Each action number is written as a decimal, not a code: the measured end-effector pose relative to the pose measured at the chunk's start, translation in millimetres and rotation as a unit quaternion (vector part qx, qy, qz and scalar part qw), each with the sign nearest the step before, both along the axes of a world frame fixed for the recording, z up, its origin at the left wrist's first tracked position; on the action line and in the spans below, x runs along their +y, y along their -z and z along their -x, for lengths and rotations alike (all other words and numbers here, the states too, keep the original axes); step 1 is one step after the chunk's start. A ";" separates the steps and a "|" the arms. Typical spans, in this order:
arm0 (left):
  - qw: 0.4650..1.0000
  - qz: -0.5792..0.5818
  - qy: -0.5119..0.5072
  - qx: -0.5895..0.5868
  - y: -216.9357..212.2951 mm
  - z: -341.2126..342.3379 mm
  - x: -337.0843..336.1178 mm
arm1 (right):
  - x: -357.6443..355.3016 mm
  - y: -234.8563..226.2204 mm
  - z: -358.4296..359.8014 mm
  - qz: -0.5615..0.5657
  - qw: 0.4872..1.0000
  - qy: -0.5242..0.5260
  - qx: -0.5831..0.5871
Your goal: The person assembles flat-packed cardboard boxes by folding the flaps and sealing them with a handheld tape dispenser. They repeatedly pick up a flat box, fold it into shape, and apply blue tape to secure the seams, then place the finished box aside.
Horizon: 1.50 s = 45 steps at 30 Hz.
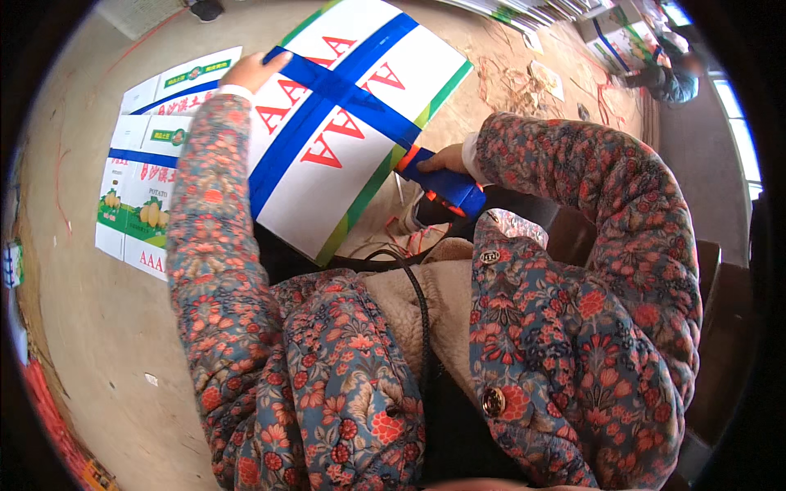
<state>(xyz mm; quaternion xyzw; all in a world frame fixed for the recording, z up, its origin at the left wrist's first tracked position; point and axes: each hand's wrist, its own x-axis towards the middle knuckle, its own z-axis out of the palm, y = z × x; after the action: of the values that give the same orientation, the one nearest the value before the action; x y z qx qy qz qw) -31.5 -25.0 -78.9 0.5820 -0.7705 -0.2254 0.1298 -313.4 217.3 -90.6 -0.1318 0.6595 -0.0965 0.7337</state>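
In the head view, the white carton [311, 200] lies between the hands, its long axis running near-left to far-right. The left hand [255, 74] rests at its left edge; whether it pinches, I cannot tell. The right hand [444, 160], nearer the body, wraps a blue tape dispenser [460, 193] at the right edge.
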 end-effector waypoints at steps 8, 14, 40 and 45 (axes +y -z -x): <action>0.996 -0.034 -0.064 -0.050 -24.0 -19.3 51.2 | 12.2 103.7 -38.4 0.167 0.976 0.113 -0.077; 0.998 0.043 0.025 0.029 -63.0 -28.8 98.6 | 17.6 120.4 -34.5 0.190 0.966 0.146 -0.101; 0.677 0.323 -0.637 -0.177 -186.3 -362.9 500.5 | -34.3 -105.8 -489.2 0.672 0.713 -0.164 -0.113; 0.687 -0.053 -0.661 -0.298 -69.7 -398.9 531.3 | 9.7 -47.6 -516.0 0.479 0.731 -0.430 -0.227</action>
<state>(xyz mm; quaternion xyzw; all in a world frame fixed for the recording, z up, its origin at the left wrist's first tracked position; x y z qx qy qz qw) 367.4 506.3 -9.2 0.9829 -0.1714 0.0636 -0.0228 202.6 227.0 -43.0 -0.7097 0.2125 -0.1005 0.6641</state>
